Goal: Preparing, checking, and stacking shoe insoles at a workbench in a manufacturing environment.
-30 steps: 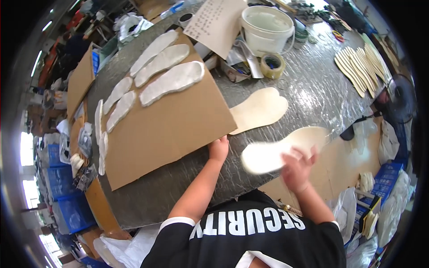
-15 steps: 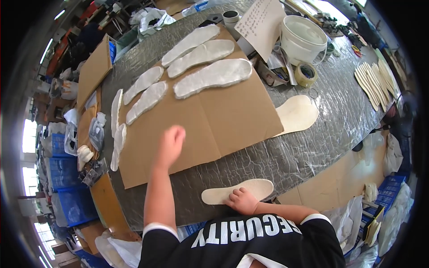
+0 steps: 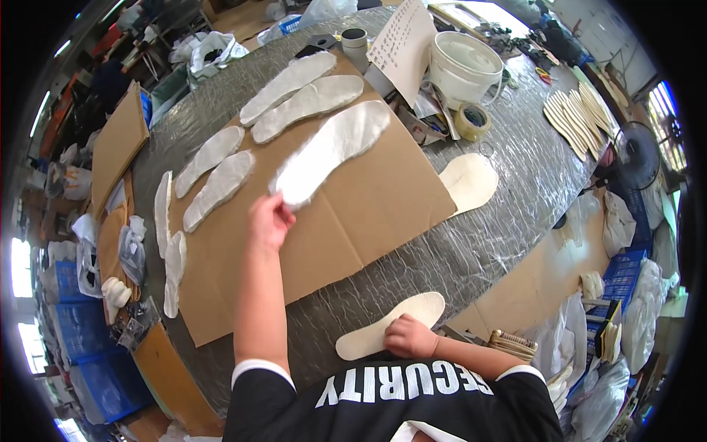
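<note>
My left hand (image 3: 270, 222) pinches the heel end of a fluffy white insole (image 3: 333, 153), which slants across the cardboard sheet (image 3: 390, 199). Close to my body, my right hand (image 3: 409, 337) has its fingers curled on a cream, flat insole (image 3: 361, 340) on the table's near edge. Two more white insoles (image 3: 309, 107) lie farther back on the cardboard. A shorter pair (image 3: 219, 190) rests to their left, and two narrow ones (image 3: 174, 276) are along the cardboard's left edge.
A large cream sole-shaped piece (image 3: 471, 183) sticks out from the cardboard's right side. Beyond it stand a white bucket (image 3: 460, 70), a tape roll (image 3: 473, 121) and a propped card (image 3: 398, 50). Stacked insoles (image 3: 578, 121) lie far right. Blue crates (image 3: 96, 361) are at left.
My left hand has reached forward and taken hold of the nearest large white insole, whose heel end has swung toward me. My right hand has stayed on the cream insole, now tilted slightly more.
</note>
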### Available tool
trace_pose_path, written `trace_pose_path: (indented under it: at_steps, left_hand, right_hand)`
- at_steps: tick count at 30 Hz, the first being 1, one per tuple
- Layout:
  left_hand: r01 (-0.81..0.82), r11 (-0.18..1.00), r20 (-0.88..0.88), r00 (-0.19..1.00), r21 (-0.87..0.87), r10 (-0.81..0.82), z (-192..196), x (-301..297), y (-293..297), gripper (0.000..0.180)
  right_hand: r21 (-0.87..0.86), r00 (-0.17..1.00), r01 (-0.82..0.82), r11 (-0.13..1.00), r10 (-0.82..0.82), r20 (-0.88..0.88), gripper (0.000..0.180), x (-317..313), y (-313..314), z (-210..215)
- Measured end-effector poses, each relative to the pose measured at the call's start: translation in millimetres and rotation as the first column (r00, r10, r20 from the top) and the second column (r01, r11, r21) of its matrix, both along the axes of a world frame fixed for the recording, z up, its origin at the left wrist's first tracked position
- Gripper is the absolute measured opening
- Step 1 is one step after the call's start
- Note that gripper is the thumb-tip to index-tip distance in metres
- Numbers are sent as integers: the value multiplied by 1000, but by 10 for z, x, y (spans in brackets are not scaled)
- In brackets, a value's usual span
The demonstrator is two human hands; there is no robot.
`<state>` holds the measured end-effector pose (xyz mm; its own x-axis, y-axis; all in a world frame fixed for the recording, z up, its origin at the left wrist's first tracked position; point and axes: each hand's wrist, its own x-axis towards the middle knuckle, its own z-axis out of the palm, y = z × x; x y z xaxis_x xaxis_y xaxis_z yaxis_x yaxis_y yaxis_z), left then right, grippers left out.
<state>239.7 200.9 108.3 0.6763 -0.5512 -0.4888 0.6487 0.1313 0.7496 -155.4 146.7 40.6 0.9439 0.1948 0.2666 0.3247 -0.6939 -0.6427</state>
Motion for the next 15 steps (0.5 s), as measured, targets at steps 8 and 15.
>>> trace_pose_path:
  at_steps: [8,15]
  left_hand:
    - [-76,995,-131,988,59,84,47,-1209,1191,24]
    - [-8,999,-29,1000,31,8,-213,-1593,2009,26]
  right_hand:
    - [-46,916,269,962,-271,-295,42,825,-479,707]
    - [-444,956,-44,895,-91,-278,73,283,-130,121]
